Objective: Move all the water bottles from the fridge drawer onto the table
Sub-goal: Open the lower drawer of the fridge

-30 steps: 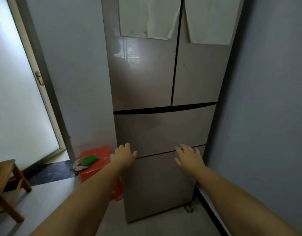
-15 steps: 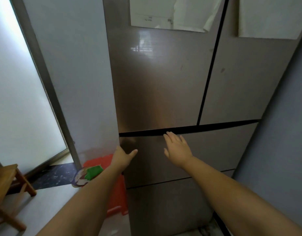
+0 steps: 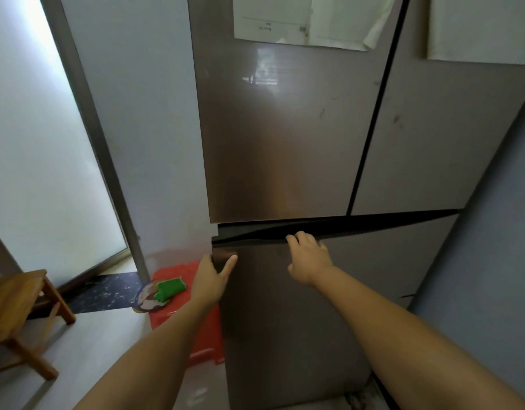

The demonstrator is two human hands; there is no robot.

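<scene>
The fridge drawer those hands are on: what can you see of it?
The brown, glossy metal-look fridge drawer sits below the two upper doors. Its top edge is pulled out slightly, showing a dark gap, wider on the left. The left hand grips its upper left corner; the right hand hooks fingers over its top edge. Its contents are hidden.

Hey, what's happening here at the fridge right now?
A person is opening the upper brown fridge drawer. The left hand grips its left edge, thumb on the front; the right hand hooks fingers over its top edge. A dark gap shows above the drawer. No water bottles are visible.
</scene>
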